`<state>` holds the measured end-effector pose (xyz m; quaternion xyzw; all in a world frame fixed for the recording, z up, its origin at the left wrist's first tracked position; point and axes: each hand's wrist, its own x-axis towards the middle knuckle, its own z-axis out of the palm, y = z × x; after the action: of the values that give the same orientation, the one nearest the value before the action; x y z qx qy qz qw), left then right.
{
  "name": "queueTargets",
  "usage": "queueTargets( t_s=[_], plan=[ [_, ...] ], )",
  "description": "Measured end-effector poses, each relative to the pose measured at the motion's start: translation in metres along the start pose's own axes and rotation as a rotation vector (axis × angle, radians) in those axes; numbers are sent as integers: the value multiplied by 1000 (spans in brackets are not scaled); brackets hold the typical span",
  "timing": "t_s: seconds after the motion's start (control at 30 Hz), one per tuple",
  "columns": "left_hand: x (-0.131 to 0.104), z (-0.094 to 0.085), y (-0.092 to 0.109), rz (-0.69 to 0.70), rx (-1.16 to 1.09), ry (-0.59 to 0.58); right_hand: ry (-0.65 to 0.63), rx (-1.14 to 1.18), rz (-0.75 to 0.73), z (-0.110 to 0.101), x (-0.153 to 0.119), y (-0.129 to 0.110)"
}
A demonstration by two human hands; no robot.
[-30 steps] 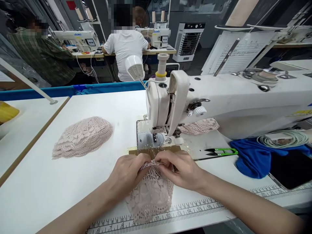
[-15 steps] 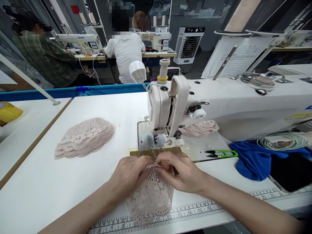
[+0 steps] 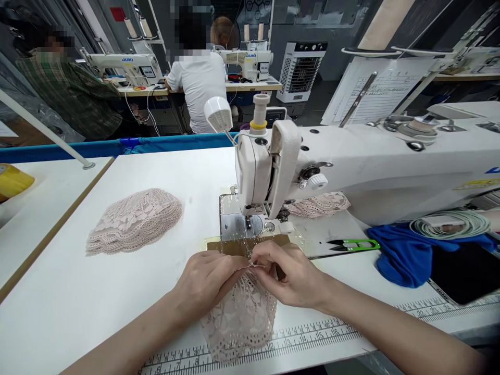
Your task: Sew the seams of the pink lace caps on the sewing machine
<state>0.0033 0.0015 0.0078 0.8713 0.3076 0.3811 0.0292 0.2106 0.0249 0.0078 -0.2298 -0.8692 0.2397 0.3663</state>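
- Lace piece: located on the near side of the sewing machine, in front of the metal plate. Its gathered upper edge is in the worker's fingers; its wide part hangs toward the near edge of the counter, over the printed ruler.
- Left hand: thumb and fingers pinch the upper edge of the lace piece from the left.
- Right hand: thumb and forefinger pinch the same edge from the right, just beside the left fingertips.
- Brown strip: lies just beyond both hands, along the near side of the plate.
- Lace stack: rests on the counter, well left of the machine.
- Second lace bundle: lies behind the needle end, partly hidden by the machine.
- Green-handled snips: lie right of the plate, near the blue cloth.
- Two co-workers sit at machines across the room from us.
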Motion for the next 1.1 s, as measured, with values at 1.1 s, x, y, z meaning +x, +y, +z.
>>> queueTargets(
  t_s=[1.1],
  plan=[
    [-5,1,4,16,50,-38,15,-611,-584,-18,3,-11]
  ],
)
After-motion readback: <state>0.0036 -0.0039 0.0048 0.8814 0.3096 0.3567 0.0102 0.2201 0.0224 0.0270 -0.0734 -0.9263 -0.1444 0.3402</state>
